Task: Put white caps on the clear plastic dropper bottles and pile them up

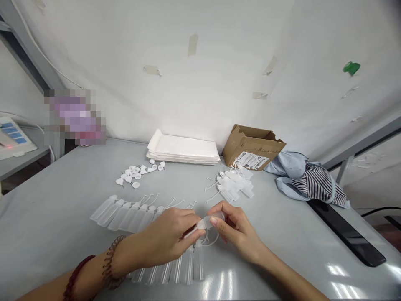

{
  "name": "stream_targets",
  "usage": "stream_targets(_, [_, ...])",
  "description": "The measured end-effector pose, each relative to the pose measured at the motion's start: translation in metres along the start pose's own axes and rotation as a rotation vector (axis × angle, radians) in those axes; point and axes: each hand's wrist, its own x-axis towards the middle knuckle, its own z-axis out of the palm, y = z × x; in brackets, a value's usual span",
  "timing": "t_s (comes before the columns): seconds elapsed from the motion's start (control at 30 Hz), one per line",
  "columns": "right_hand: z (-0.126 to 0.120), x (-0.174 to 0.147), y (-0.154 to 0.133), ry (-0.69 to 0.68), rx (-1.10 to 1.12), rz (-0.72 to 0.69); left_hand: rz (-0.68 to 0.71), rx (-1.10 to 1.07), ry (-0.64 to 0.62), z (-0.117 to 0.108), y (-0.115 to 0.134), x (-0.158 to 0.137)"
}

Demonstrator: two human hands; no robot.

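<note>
the left hand (166,234) and the right hand (236,225) come close together above the table (62,188), with one small bottle (216,218) between them. the right fingers are closed around its clear body, probably so that it cannot slip or roll. the left fingers are pinched on its white top (201,225), which seems to need a finer hold; whether they press or turn it, i cannot tell, because the fingers hide a part. the bottle lies sideways in the grip, its top toward the left hand, so each hand has its own end.

just beyond the left hand lies a row of bottles (127,217), side by side, perhaps for easy counting. under and nearer than this hand is a second row (188,269), its upper part covered by it. farther beyond the left hand are scattered loose white caps (135,184), i think kept on this side for the left fingers to reach. beyond the right hand rests a heap of bottles (232,184) with thin straps, in no order, in front of the carton (230,144), maybe a supply for the right hand.
</note>
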Motion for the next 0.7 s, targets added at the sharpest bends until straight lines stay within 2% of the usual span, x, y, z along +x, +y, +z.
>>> stream_targets(0.1, [-0.001, -0.001, -0.001, -0.004, 0.005, -0.050, -0.108, -0.184, -0.070, -0.008, 0.004, 0.002])
stream_targets(0.2, [-0.003, -0.003, -0.002, -0.059, 0.039, -0.123, -0.237, -0.519, -0.249, -0.019, 0.008, 0.003])
stream_targets(0.3, [-0.004, -0.005, -0.001, -0.111, 0.069, -0.135, -0.262, -0.670, -0.328, -0.024, 0.010, 0.002])
stream_targets(0.47, [-0.002, -0.005, 0.001, -0.050, 0.005, -0.104, -0.252, -0.510, -0.260, -0.020, 0.010, 0.001])
stream_targets(0.7, [0.001, 0.000, -0.001, -0.009, 0.019, -0.024, -0.013, -0.034, -0.066, -0.010, 0.004, 0.002])
